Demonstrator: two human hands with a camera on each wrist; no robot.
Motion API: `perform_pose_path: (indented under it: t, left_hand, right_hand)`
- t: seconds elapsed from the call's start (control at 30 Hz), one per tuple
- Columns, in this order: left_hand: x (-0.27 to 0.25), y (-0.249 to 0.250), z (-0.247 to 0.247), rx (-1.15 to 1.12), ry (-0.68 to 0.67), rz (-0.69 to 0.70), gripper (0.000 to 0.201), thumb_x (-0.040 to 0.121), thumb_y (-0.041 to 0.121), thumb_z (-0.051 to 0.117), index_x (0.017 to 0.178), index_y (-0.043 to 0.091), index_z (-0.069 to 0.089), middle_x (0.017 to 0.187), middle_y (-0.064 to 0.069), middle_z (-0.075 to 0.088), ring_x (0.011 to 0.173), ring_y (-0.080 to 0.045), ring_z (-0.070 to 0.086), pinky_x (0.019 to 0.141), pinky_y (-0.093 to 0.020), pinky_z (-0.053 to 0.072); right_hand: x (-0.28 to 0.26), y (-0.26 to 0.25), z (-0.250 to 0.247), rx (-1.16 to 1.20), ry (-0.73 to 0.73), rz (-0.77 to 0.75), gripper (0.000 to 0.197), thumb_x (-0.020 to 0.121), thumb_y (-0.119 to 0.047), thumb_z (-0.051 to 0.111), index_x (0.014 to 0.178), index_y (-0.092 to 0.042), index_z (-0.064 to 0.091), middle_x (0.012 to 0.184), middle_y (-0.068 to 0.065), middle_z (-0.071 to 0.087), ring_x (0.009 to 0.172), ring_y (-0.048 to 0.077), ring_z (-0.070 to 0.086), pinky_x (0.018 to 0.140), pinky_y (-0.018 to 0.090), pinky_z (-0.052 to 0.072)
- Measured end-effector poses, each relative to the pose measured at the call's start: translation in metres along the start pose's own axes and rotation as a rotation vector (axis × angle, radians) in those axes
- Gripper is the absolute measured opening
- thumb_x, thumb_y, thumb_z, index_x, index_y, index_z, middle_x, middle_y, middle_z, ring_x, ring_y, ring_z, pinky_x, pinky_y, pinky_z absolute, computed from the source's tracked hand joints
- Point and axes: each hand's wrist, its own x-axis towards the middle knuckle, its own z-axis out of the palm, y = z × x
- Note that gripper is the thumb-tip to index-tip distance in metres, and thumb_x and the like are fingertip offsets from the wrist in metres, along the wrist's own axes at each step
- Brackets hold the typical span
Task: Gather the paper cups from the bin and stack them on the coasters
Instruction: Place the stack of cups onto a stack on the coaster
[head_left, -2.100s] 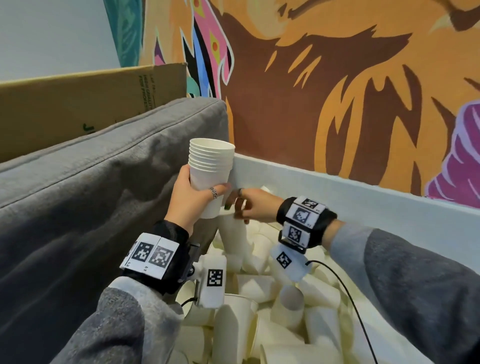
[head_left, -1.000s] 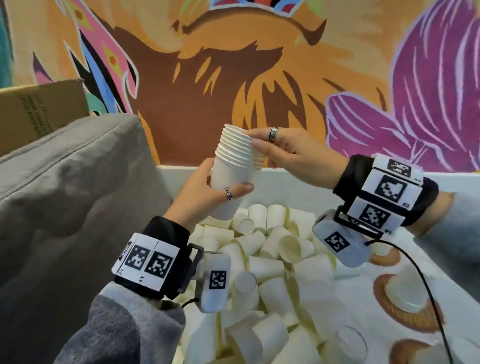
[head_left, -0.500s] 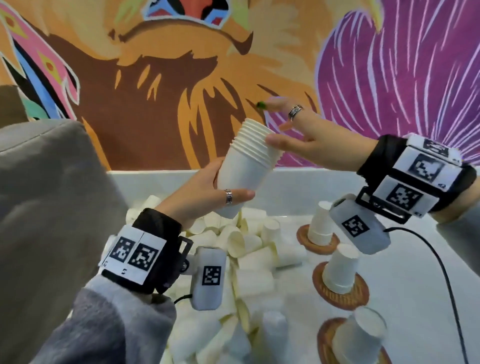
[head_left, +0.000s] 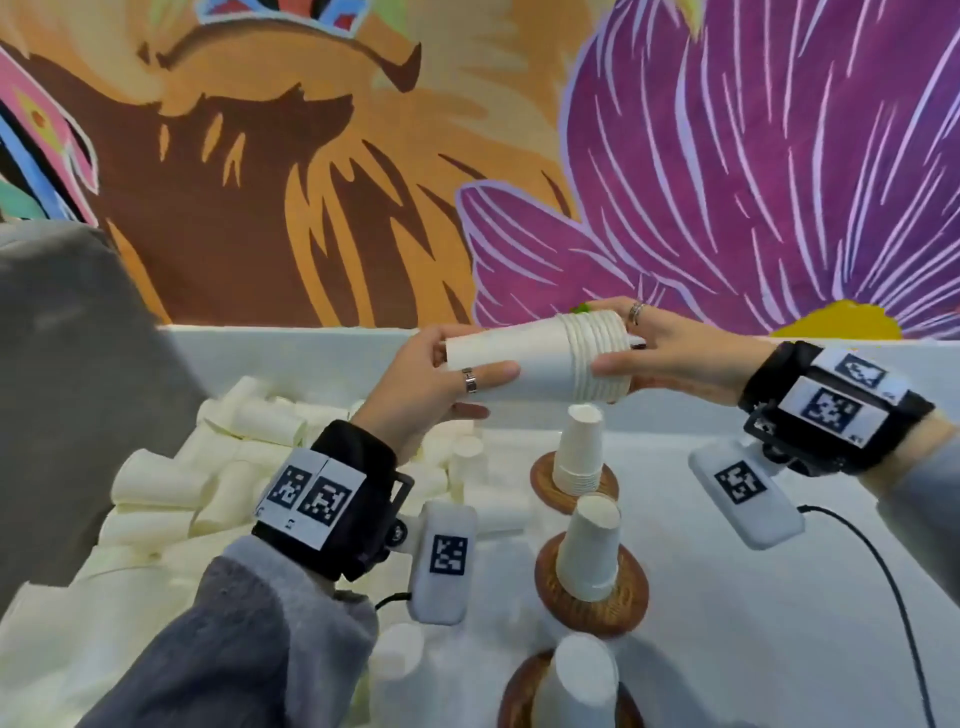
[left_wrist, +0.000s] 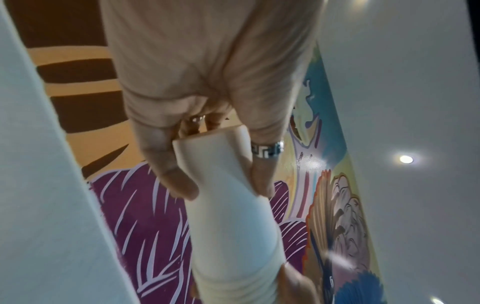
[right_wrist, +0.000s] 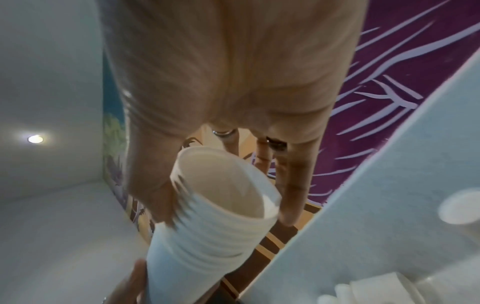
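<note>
Fingers (head_left: 488, 375) of both hands clamped around white nested cup stack (head_left: 540, 364), horizontal, rims ribbed.

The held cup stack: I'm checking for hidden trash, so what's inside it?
The right wrist view looks into the open mouth of the cup stack, held by the right hand and left hand. Only bare paper wall shows; the bottom lies out of sight.

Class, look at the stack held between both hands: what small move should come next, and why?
Probably tip the stack rims-down. It lies sideways, left hand at its base, right hand at its rims; the stacks on the coasters stand upside down.
</note>
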Motion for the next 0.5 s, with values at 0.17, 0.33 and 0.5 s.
perform_pose_path:
  t: [0.17,0.33,0.5]
  left_hand:
    - [0.008,-0.014,0.025,-0.114,0.093,0.004,0.057,0.074,0.009,0.076,0.121,0.021,0.045,0.117,-0.008,0.059,0.1,-0.024,0.063,0.074,-0.034,0.06]
    - [0.021,-0.027,0.053,-0.04,0.04,0.015,0.057,0.077,0.008,0.075,0.123,0.025,0.047,0.121,-0.004,0.058,0.104,-0.024,0.062,0.069,-0.028,0.056]
    - [0.033,-0.05,0.082,0.258,-0.094,0.049,0.062,0.08,0.016,0.074,0.132,0.032,0.044,0.116,0.008,0.05,0.097,-0.011,0.056,0.073,-0.02,0.052]
  right_hand:
    - [0.002,0.048,-0.002,-0.213,-0.055,-0.014,0.063,0.072,-0.023,0.08,0.125,-0.028,0.045,0.118,-0.004,0.055,0.11,0.015,0.057,0.09,0.031,0.052]
    - [0.008,0.091,0.011,-0.339,-0.062,-0.04,0.079,0.069,-0.026,0.082,0.134,-0.026,0.037,0.125,-0.009,0.051,0.115,0.012,0.051,0.097,0.032,0.047]
    - [0.007,0.138,0.015,-0.269,-0.037,0.02,0.087,0.067,-0.028,0.084,0.136,-0.026,0.031,0.122,-0.012,0.051,0.106,0.006,0.053,0.086,0.026,0.052]
